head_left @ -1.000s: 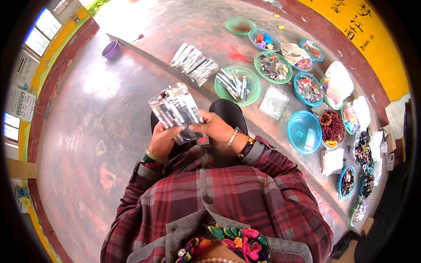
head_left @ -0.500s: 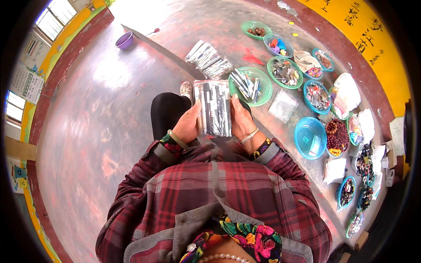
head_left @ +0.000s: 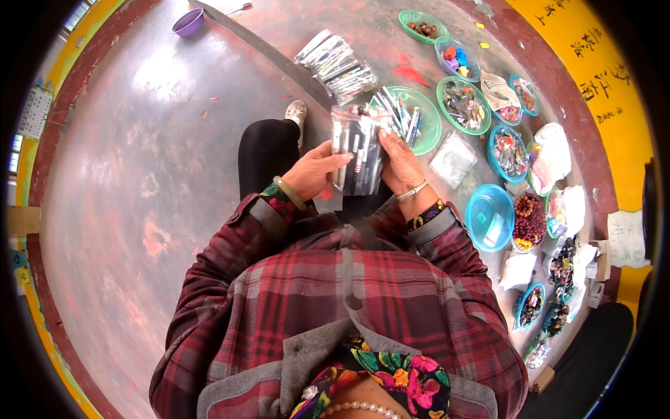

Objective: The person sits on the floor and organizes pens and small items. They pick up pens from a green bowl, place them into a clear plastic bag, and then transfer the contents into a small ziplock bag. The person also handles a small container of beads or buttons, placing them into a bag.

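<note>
Between my two hands is a clear zip bag of pens [head_left: 357, 157], held upright over my lap. My left hand [head_left: 314, 170] grips its left edge, thumb lying across the front. On the other side my right hand [head_left: 403, 164] holds the right edge, its thumb near the upper corner. Just beyond the bag stands a green basin [head_left: 427, 126] with loose pens in it. Several more filled pen bags [head_left: 335, 64] lie overlapped on the floor ahead. Right of the green basin lies a stack of clear plastic bags [head_left: 453, 159].
Along the right are a blue basin [head_left: 490, 218], a basin of dark red beads [head_left: 532, 222], a green basin of metal-looking bits [head_left: 463, 106] and several other filled basins. A purple basin [head_left: 188, 24] stands far left. A dark strip [head_left: 258, 50] crosses the floor.
The pen bag has moved slightly right and up, and both hands have shifted with it. My left thumb now lies over its front. The whole view has turned a little.
</note>
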